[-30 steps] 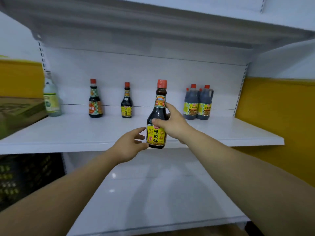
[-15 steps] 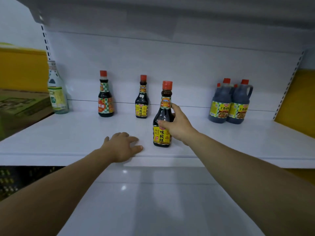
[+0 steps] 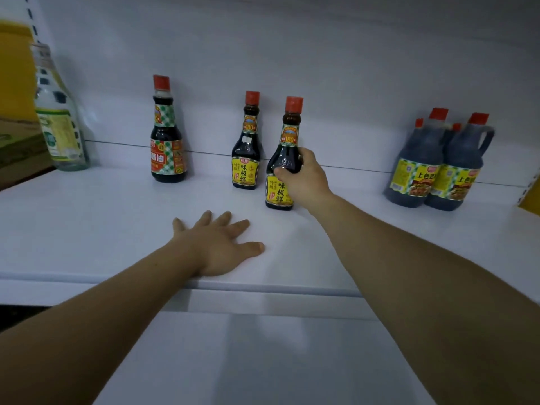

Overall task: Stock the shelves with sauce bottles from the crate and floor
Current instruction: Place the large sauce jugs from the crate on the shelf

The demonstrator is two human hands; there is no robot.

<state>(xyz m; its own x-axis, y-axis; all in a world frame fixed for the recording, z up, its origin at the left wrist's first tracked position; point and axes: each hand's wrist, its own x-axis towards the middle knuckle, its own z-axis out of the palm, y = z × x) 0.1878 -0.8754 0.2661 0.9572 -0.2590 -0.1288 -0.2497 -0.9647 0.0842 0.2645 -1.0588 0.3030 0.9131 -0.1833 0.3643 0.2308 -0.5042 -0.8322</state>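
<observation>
My right hand [image 3: 304,176] grips a dark sauce bottle [image 3: 285,141] with a red cap and yellow label, standing upright on the white shelf [image 3: 87,229]. Just behind and left of it stands a matching bottle [image 3: 246,147] against the back wall. Further left is a soy sauce bottle [image 3: 167,135] with a green-checked label. My left hand [image 3: 219,247] lies flat on the shelf near its front edge, fingers spread, holding nothing.
Several large dark jugs [image 3: 438,165] with handles stand at the right of the shelf. A clear bottle [image 3: 58,118] stands at the far left, beside a cardboard box [image 3: 14,150]. A lower white shelf [image 3: 263,361] runs below.
My right hand has carried the bottle from the shelf's front edge deeper in, next to the matching bottle. My left hand has let go and settled flat on the shelf.
</observation>
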